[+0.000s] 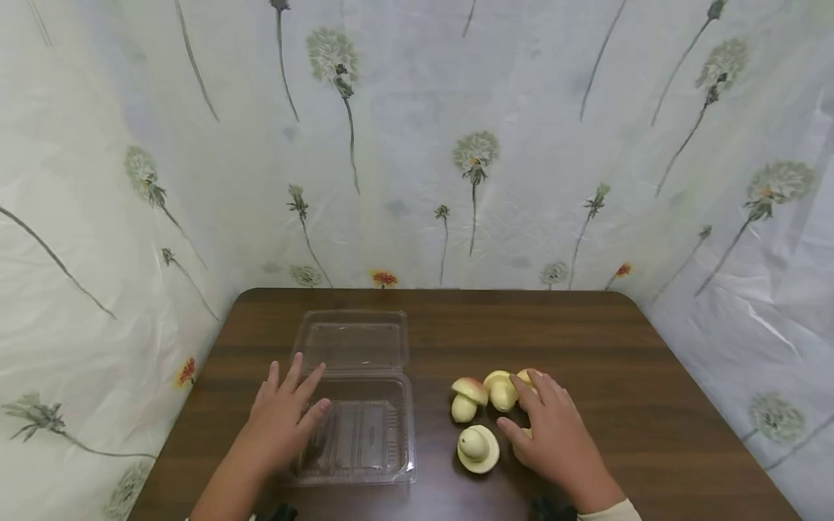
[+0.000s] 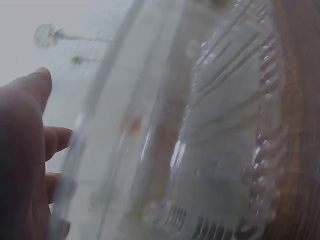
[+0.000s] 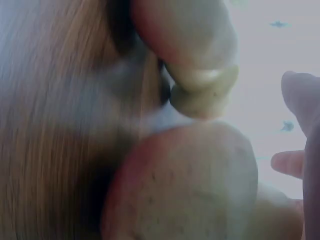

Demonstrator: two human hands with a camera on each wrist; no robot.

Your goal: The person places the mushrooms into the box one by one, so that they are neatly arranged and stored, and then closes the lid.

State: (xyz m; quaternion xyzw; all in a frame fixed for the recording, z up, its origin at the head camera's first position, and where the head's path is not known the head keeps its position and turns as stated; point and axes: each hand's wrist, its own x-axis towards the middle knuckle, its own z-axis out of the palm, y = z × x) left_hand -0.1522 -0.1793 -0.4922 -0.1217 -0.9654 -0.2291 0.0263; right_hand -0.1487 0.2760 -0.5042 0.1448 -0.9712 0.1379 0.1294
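A clear plastic clamshell container (image 1: 410, 434) lies open on the brown table (image 1: 619, 347), its lid (image 1: 352, 340) folded back. My left hand (image 1: 287, 412) rests flat on the container's left rim with fingers spread; the left wrist view shows the hand (image 2: 25, 150) beside the ribbed clear tray (image 2: 225, 140). Several cream toy mushrooms with pinkish caps sit right of the container: one (image 1: 468, 399), another (image 1: 502, 391), and one lying upside down (image 1: 478, 449). My right hand (image 1: 544, 420) lies over the rightmost mushrooms, fingers extended and touching them. Close up, a mushroom cap (image 3: 185, 190) fills the right wrist view.
Curtain walls printed with dandelions enclose the table on three sides. The table's left edge runs close to the container. Bare wood shows behind the mushrooms and to the right of my right hand.
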